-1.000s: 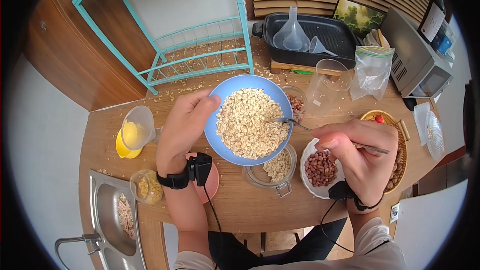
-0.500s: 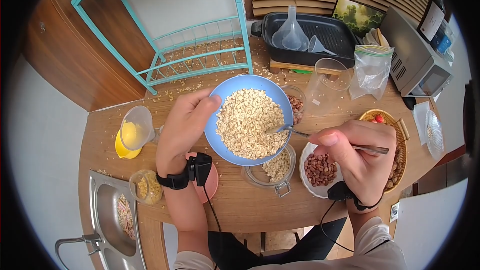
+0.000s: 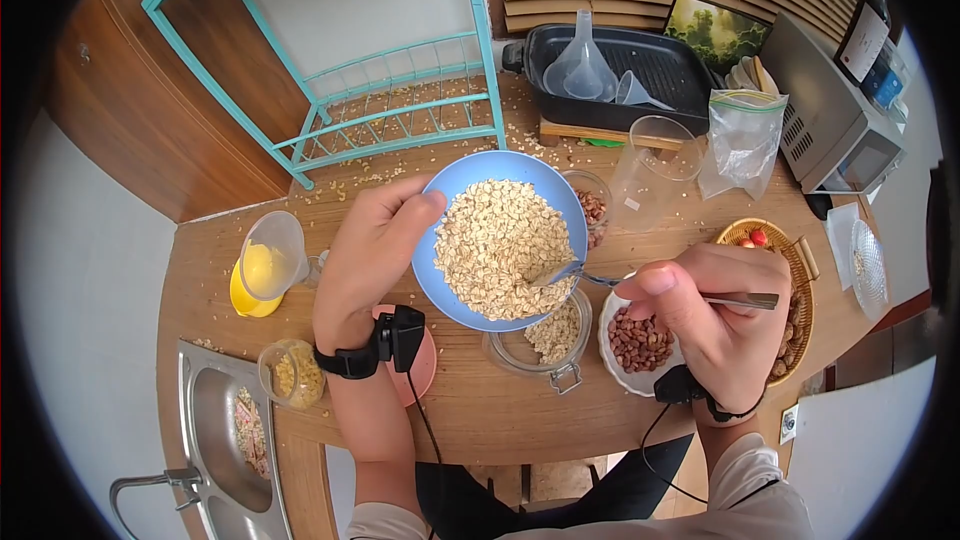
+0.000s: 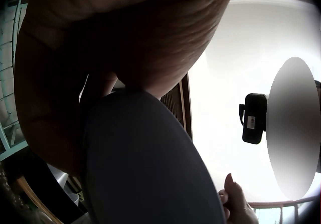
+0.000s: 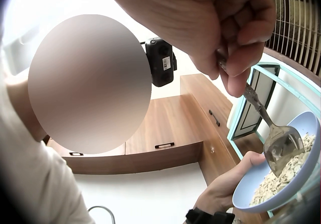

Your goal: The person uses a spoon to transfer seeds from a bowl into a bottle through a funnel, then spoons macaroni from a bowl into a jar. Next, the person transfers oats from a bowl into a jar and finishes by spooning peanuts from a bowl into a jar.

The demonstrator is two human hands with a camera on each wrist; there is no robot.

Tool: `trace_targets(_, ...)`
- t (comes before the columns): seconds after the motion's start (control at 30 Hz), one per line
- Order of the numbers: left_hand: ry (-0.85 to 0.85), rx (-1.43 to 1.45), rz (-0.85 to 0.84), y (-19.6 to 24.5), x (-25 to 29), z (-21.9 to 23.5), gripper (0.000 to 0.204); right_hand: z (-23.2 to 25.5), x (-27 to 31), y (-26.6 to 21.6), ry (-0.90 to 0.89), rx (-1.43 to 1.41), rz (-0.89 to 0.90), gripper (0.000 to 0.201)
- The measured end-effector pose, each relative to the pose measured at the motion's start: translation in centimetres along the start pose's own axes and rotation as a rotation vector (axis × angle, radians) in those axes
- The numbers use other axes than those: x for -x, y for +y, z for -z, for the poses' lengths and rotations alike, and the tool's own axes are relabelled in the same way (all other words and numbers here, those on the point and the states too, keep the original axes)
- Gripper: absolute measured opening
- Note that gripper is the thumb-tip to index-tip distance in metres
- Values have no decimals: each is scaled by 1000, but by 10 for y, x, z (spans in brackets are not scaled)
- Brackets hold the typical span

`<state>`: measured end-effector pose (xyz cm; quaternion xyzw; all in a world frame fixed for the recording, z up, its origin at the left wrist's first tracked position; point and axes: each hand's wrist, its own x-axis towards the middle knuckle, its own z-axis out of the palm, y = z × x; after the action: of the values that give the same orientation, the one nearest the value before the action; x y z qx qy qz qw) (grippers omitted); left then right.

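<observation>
In the head view my left hand (image 3: pixel 372 240) grips the left rim of a blue bowl (image 3: pixel 428 275), thumb on top, holding it over the table. Rolled oats (image 3: pixel 495 240) fill much of it. Pinched in my right hand (image 3: pixel 715 315) is a metal spoon (image 5: pixel 283 146), its tip dipped into the oats on the bowl's right side. Below the bowl, partly covered by it, stands a glass clip-top jar (image 3: pixel 512 352) holding more oats. A white fluted dish (image 3: pixel 612 372) of reddish-brown peanuts (image 3: pixel 640 345) sits under my right hand.
Behind the bowl are a jar of nuts (image 3: pixel 592 208) and a clear container (image 3: pixel 640 190). A wicker basket (image 3: pixel 808 310) stands right. Left are a yellow bowl (image 3: pixel 250 302) and a pasta jar (image 3: pixel 292 375). A pink plate (image 3: pixel 428 370) lies under my left wrist.
The spoon's tip has moved down and slightly left through the oats, and my right hand has shifted slightly left. The bowl and left hand have hardly moved.
</observation>
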<state>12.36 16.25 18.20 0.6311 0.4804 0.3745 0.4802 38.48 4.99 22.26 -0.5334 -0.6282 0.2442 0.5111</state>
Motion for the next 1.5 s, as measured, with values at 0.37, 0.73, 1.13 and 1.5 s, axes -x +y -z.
trace_targets(0.37, 18, 0, -43, -1, 0, -2, 29, 0, 1, 2, -17, -59, 25, 20)
trace_targets(0.73, 15, 3, -47, 0, 0, -3, 29, 2, 3, -2, -30, -124, -22, 23)
trace_targets(1.13, 2, -7, -31, -1, 0, -2, 28, 1, 4, -1, -17, -136, 7, 21)
trace_targets(1.5, 8, 42, 18, -1, 0, 1, 29, 0, 3, 2, 104, -57, 26, 26)
